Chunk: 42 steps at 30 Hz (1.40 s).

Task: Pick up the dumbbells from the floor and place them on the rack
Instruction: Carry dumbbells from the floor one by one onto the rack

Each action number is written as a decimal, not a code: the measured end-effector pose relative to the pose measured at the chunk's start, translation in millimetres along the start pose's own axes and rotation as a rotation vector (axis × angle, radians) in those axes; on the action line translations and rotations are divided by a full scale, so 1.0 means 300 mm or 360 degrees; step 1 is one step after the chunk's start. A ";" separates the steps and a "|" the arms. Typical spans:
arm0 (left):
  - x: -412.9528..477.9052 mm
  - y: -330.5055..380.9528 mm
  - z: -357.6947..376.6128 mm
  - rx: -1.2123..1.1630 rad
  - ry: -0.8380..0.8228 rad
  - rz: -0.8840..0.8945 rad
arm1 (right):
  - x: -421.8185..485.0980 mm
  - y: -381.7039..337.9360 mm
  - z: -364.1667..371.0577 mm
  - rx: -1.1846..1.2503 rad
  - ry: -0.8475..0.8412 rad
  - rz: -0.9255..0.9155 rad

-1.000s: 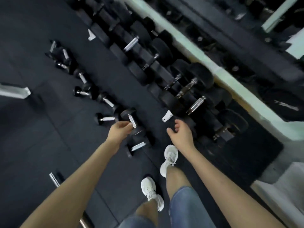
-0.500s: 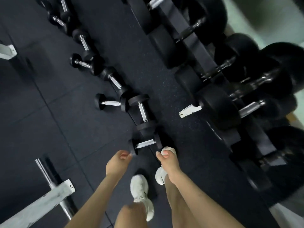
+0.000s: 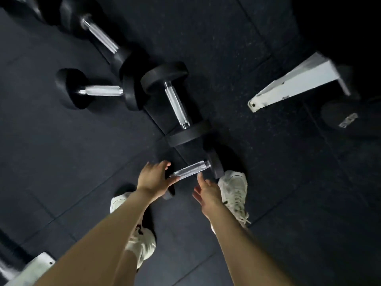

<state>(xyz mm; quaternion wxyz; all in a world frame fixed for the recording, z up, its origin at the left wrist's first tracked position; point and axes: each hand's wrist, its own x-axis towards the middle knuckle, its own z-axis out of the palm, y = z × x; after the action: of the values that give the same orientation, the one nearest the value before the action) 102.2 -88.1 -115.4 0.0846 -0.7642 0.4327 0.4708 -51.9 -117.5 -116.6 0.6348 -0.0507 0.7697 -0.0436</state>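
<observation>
A small black dumbbell with a chrome handle lies on the dark rubber floor just ahead of my feet. My left hand is cupped over its left end, thumb along the handle and fingers spread, not closed on it. My right hand hovers open just below the handle's middle, close to its right head. A larger dumbbell lies right behind it, its near head almost touching. Two more dumbbells lie farther back left. The white foot of the rack juts out at the right.
My white shoes stand right beside the small dumbbell. A big black dumbbell head with a label sits low at the right by the rack foot. A white metal frame end shows at the bottom left.
The view has dropped much closer to the floor. Both hands have come down to the small dumbbell; the left now touches its left end and the right is under the handle.
</observation>
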 end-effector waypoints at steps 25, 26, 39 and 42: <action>0.050 0.041 0.006 -0.0072 -0.0525 0.0177 | 0.018 0.002 0.072 0.0757 -0.0260 -0.0347; -0.004 0.059 -0.035 -0.0102 -0.0523 0.0156 | -0.050 -0.016 0.067 0.0716 -0.0253 -0.0364; -0.917 0.508 -0.774 -0.0019 -0.0282 0.0190 | -1.204 -0.339 -0.149 0.0551 -0.0155 -0.0557; -1.097 0.660 -0.925 -0.0021 -0.0212 0.0275 | -1.457 -0.441 -0.253 0.0561 -0.0166 -0.0657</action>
<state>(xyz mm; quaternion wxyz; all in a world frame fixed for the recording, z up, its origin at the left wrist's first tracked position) 74.9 -166.7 351.1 0.0673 -0.6917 0.4873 0.5288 -41.0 -190.2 340.4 0.6504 -0.0975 0.6899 -0.3027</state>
